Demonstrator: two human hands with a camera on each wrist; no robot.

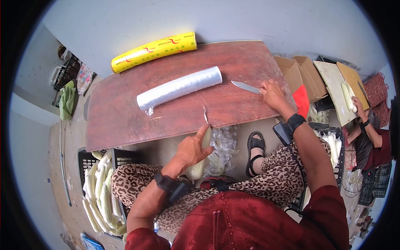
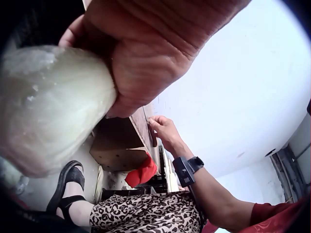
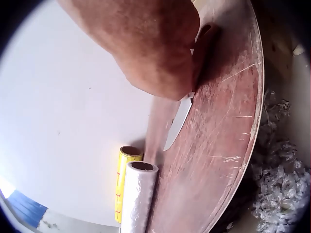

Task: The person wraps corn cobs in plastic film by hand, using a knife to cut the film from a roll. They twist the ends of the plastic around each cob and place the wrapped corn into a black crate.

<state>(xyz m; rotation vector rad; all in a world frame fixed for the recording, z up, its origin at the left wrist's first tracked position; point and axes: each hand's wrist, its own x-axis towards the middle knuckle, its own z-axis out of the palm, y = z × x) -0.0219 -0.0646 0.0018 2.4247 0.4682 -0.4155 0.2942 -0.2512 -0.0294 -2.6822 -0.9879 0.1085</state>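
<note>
A: What are the hands doing?
B: The left hand [image 1: 191, 149] grips a pale vegetable [image 1: 196, 168], thumb and fingers round it, between the lap and the near edge of the bench [image 1: 175, 121]. The right hand [image 1: 273, 93] holds a knife [image 1: 246, 86] by the handle at the bench's right side, blade pointing left.
A: And near the knife?
B: A roll of clear film [image 1: 179, 88] on the bench, left of the blade and apart from it. Behind that, a yellow roll [image 1: 154, 51] lies along the far edge.
A: Farther out?
B: Crumpled plastic [image 1: 223, 146] below the near edge, and a black crate [image 1: 125, 155] of long pale vegetables [image 1: 104, 187] at the left. Off right, another person [image 1: 377, 139] touches one more over a board [image 1: 331, 89].
</note>
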